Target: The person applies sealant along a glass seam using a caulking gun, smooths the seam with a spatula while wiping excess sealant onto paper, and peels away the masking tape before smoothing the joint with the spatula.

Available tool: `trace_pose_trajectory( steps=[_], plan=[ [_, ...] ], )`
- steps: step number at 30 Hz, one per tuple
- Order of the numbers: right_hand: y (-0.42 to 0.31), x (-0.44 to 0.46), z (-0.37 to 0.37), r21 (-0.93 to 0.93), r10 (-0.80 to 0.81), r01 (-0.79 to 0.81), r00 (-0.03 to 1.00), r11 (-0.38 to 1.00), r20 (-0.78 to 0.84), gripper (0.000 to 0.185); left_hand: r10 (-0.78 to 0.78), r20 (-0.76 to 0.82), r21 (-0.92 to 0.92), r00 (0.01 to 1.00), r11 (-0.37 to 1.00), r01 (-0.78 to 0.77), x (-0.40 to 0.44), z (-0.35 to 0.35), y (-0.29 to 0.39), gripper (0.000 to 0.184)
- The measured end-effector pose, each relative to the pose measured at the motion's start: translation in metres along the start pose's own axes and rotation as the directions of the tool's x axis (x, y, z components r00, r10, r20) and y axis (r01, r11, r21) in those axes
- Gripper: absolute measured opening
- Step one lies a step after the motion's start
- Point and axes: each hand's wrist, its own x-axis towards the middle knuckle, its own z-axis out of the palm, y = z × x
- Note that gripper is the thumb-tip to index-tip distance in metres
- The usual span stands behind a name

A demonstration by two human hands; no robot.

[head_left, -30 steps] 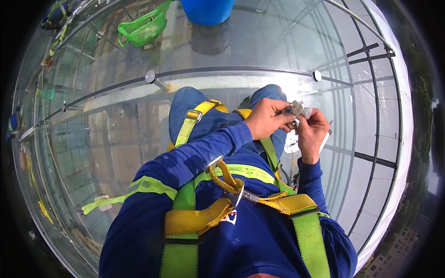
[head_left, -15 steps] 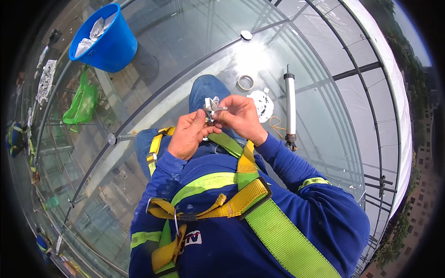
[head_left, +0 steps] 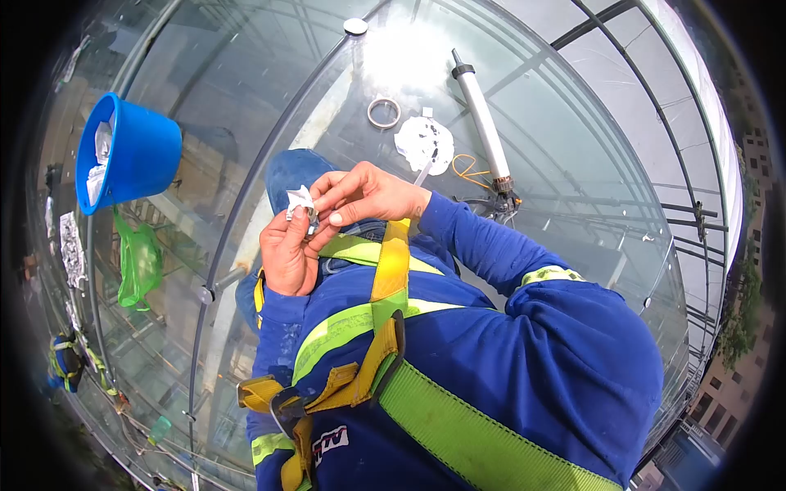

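Note:
A small crumpled piece of white paper [head_left: 300, 199] is between my two hands, above my bent knee. My left hand [head_left: 289, 252] is closed, pinching it from below with the thumb on its near side. My right hand [head_left: 368, 195] has bent fingers pressed at the paper's right edge, with the thumb tucked under. Right of the hands, a white sheet with dark smears [head_left: 419, 141] lies on the glass. A roll of tape [head_left: 371, 119] rests just beyond it. Farther right is a long sealant gun [head_left: 483, 114] with a dark nozzle.
I am on a glass panel surface with dark joints and round metal fixings [head_left: 354, 27]. A blue bucket [head_left: 151, 155] holding white scraps is at the left, near a green plastic bag [head_left: 139, 260]. A yellow cord [head_left: 468, 170] lies by the gun's handle. Harness straps cross my torso.
The view has turned, so the bucket and gun appear farther left. Both hands have shifted left in view with the paper, and my right hand now shows more of its back.

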Motion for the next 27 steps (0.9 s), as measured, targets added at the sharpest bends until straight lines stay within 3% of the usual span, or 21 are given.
trace_pose_trajectory(
  steps=[1,2,3,4,5,6,7,8,9,10,11,13,19,20,22,25,27],
  plan=[
    [0.023,-0.005,-0.02,0.226,-0.003,0.028,0.994,0.974,-0.112,0.023,0.009,-0.06,-0.026,0.998,1.0,-0.011,0.004,-0.003,0.001,0.029],
    [0.022,-0.01,-0.028,0.479,0.173,0.004,0.93,0.878,-0.325,0.023,0.024,-0.122,-0.05,0.992,0.998,-0.031,0.009,-0.007,0.004,0.029],
    [0.03,-0.011,-0.043,0.446,0.252,0.043,0.774,0.894,-0.581,0.02,0.042,-0.185,-0.072,0.982,0.996,-0.056,0.014,-0.012,0.008,0.028],
    [0.058,-0.018,-0.069,0.309,0.299,-0.07,0.513,0.949,-0.805,0.018,0.062,-0.187,-0.111,0.98,0.99,-0.084,0.018,-0.013,0.013,0.028],
    [0.09,-0.032,-0.097,0.269,0.333,-0.316,0.168,0.91,-0.928,0.017,0.078,-0.186,-0.149,0.979,0.983,-0.107,0.018,-0.011,0.014,0.028],
    [0.129,-0.052,-0.126,0.387,0.382,-0.323,-0.083,0.863,-0.92,0.021,0.093,-0.182,-0.186,0.979,0.974,-0.127,0.019,-0.009,0.016,0.028],
    [0.149,-0.068,-0.14,0.443,0.365,-0.479,-0.252,0.757,-0.896,0.025,0.109,-0.178,-0.224,0.978,0.963,-0.148,0.021,-0.011,0.018,0.029],
    [0.164,-0.078,-0.145,0.45,0.301,-0.571,-0.341,0.687,-0.891,0.034,0.116,-0.138,-0.163,0.984,0.977,-0.138,0.025,-0.022,0.014,0.029],
    [0.167,-0.09,-0.144,0.429,0.288,-0.668,-0.319,0.608,-0.903,0.045,0.11,-0.216,-0.098,0.97,0.986,-0.134,0.028,-0.028,0.01,0.029],
    [0.211,-0.109,-0.165,0.37,0.177,-0.779,-0.326,0.506,-0.929,0.051,0.085,-0.221,-0.105,0.972,0.988,-0.11,0.031,-0.035,0.007,0.028],
    [0.216,-0.108,-0.161,0.351,0.054,-0.818,-0.368,0.456,-0.928,0.048,0.058,-0.225,-0.113,0.973,0.99,-0.086,0.034,-0.04,0.007,0.028],
    [0.189,-0.097,-0.15,0.356,0.069,-0.844,-0.36,0.401,-0.931,0.043,0.044,-0.287,-0.12,0.957,0.989,-0.081,0.04,-0.039,0.01,0.026],
    [0.18,-0.103,-0.139,0.398,0.121,-0.73,-0.402,0.556,-0.908,0.037,-0.032,-0.328,-0.181,0.944,0.983,-0.03,0.069,-0.048,0.006,0.015],
    [0.171,-0.1,-0.132,0.359,0.066,-0.785,-0.38,0.505,-0.923,0.033,-0.039,-0.378,-0.174,0.925,0.984,-0.029,0.075,-0.041,0.008,0.016],
    [0.16,-0.091,-0.138,0.216,0.011,-0.731,-0.275,0.647,-0.962,0.029,-0.062,-0.384,-0.16,0.921,0.987,0.0,0.083,-0.048,0.006,0.016],
    [0.112,-0.044,-0.161,-0.078,-0.167,-0.542,-0.117,0.837,-0.979,0.023,-0.107,-0.421,-0.158,0.901,0.986,0.044,0.098,-0.046,0.006,0.015],
    [0.103,-0.003,-0.215,-0.263,-0.296,-0.451,-0.002,0.853,-0.955,0.025,-0.121,-0.432,-0.152,0.894,0.987,0.06,0.108,-0.048,0.004,0.015]
  ],
)
